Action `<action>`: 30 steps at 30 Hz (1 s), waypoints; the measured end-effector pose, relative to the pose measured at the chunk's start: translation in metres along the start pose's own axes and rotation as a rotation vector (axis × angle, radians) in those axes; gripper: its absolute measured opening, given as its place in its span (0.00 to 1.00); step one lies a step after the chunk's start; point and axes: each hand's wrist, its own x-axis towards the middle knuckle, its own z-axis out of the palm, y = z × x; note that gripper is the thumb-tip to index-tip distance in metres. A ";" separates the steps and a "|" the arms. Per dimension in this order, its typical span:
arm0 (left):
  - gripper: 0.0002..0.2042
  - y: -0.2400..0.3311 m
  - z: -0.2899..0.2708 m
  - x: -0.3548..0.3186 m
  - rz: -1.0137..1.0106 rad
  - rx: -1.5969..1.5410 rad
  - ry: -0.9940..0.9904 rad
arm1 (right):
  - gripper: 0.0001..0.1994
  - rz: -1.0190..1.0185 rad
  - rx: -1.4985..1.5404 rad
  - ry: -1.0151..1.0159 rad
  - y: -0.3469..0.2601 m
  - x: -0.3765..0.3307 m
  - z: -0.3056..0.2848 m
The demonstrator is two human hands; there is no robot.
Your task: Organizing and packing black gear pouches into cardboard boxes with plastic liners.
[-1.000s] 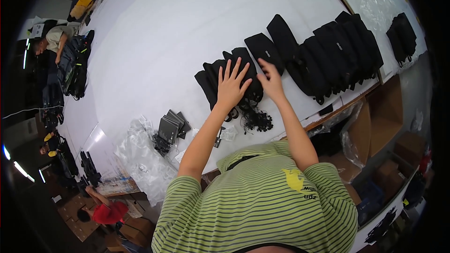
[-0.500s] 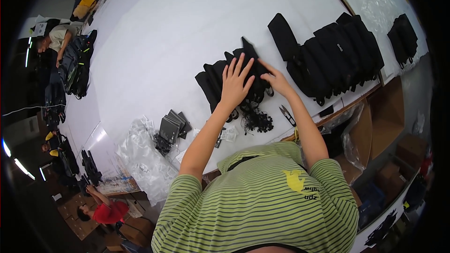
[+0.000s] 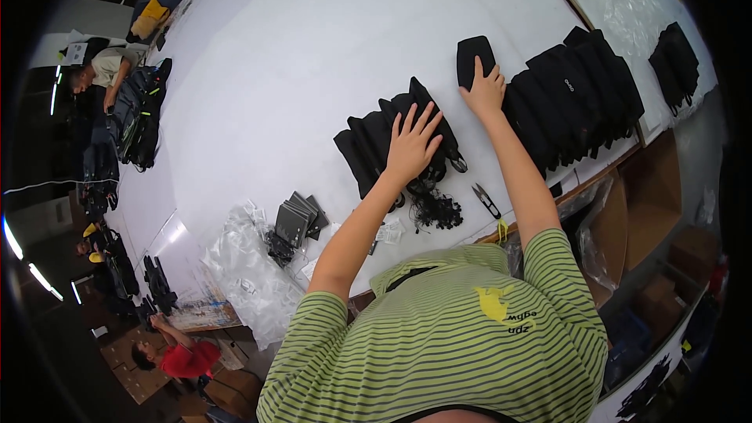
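Note:
My left hand [image 3: 410,143] lies flat with fingers spread on a fanned stack of black fabric pouches [image 3: 373,149] near the table's front. My right hand [image 3: 486,92] presses on a single black pouch [image 3: 473,57] that lies at the left end of a long overlapping row of black pouches [image 3: 576,94]. A tangle of black cords [image 3: 433,207] lies just below the stack under my left hand. Small snips [image 3: 486,200] lie on the table beside my right forearm.
The large white table [image 3: 313,55] stretches away. Small dark grey cards [image 3: 298,219] and clear plastic bags [image 3: 247,270] lie at the front left. More black pouches [image 3: 677,63] sit far right. Other people work at the left and lower left edges. Cardboard boxes stand below right.
My right hand has slid one black pouch away from the left stack to the right, up to the end of the long row. My left hand stayed on the stack.

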 end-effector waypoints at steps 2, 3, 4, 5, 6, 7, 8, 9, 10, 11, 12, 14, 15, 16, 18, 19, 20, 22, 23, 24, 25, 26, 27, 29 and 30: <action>0.22 -0.003 0.000 -0.001 -0.008 0.000 0.003 | 0.40 0.009 -0.136 -0.071 -0.008 -0.005 0.004; 0.22 -0.002 0.000 -0.001 -0.009 0.000 0.005 | 0.40 0.008 -0.136 -0.070 -0.007 -0.005 0.003; 0.22 -0.002 0.000 -0.001 -0.010 -0.002 0.006 | 0.41 0.008 -0.039 -0.109 -0.006 -0.005 0.002; 0.23 -0.001 0.000 -0.001 -0.009 -0.004 0.006 | 0.41 0.009 0.059 -0.148 -0.003 -0.006 0.000; 0.23 -0.002 -0.001 -0.001 -0.012 -0.003 0.006 | 0.41 0.006 0.059 -0.150 -0.002 -0.008 -0.002; 0.23 -0.003 -0.001 -0.001 -0.016 -0.021 0.007 | 0.40 -0.088 0.322 -0.086 0.001 -0.014 -0.004; 0.23 -0.003 -0.002 -0.001 -0.019 -0.039 0.008 | 0.39 -0.181 0.585 -0.020 0.004 -0.021 -0.006; 0.23 0.000 -0.003 0.000 -0.016 -0.045 0.005 | 0.39 -0.175 0.581 -0.020 0.007 -0.034 -0.006; 0.23 0.001 -0.006 0.001 -0.084 -0.175 0.038 | 0.37 -0.273 0.837 -0.074 0.008 -0.051 -0.004; 0.24 0.002 -0.009 0.002 -0.151 -0.306 0.070 | 0.36 -0.369 1.093 -0.129 0.009 -0.067 -0.003; 0.25 0.001 -0.013 0.003 -0.175 -0.355 0.075 | 0.36 -0.365 1.122 -0.219 0.008 -0.084 -0.005; 0.25 0.005 -0.015 0.008 -0.111 -0.202 0.040 | 0.37 -0.317 1.041 -0.431 0.023 -0.104 -0.003; 0.25 0.006 -0.014 0.011 -0.046 -0.043 0.014 | 0.37 -0.309 1.040 -0.428 0.028 -0.106 -0.003; 0.26 0.007 -0.010 0.012 -0.010 -0.016 0.008 | 0.37 -0.258 1.067 -0.488 0.033 -0.107 -0.003; 0.26 0.009 -0.005 0.014 -0.005 -0.026 0.019 | 0.37 -0.201 1.094 -0.543 0.037 -0.109 -0.007; 0.26 0.010 -0.002 0.015 -0.005 -0.033 0.035 | 0.36 -0.229 1.073 -0.537 0.037 -0.109 -0.009; 0.26 0.011 0.000 0.015 0.001 -0.036 0.033 | 0.35 -0.256 1.052 -0.530 0.037 -0.109 -0.013; 0.27 0.010 0.004 0.014 -0.046 0.012 0.087 | 0.35 -0.298 0.792 -0.330 0.034 -0.106 -0.036; 0.27 0.010 0.006 0.014 -0.045 0.011 0.083 | 0.34 -0.338 0.528 -0.137 0.033 -0.106 -0.045; 0.27 0.012 0.007 0.016 -0.057 0.038 0.102 | 0.32 -0.317 0.354 0.068 0.036 -0.105 -0.049; 0.27 0.014 0.008 0.017 -0.071 0.066 0.122 | 0.32 -0.315 0.352 0.067 0.039 -0.109 -0.050; 0.28 0.017 0.009 0.017 -0.087 0.085 0.117 | 0.31 -0.231 0.155 0.096 0.042 -0.117 -0.050; 0.28 0.019 0.010 0.019 -0.086 0.082 0.119 | 0.31 -0.146 -0.043 0.130 0.048 -0.119 -0.049; 0.28 0.024 0.013 0.022 -0.093 0.104 0.124 | 0.29 -0.197 -0.134 0.167 0.073 -0.120 -0.037; 0.28 0.024 0.013 0.022 -0.093 0.105 0.126 | 0.29 -0.230 -0.117 0.144 0.077 -0.117 -0.038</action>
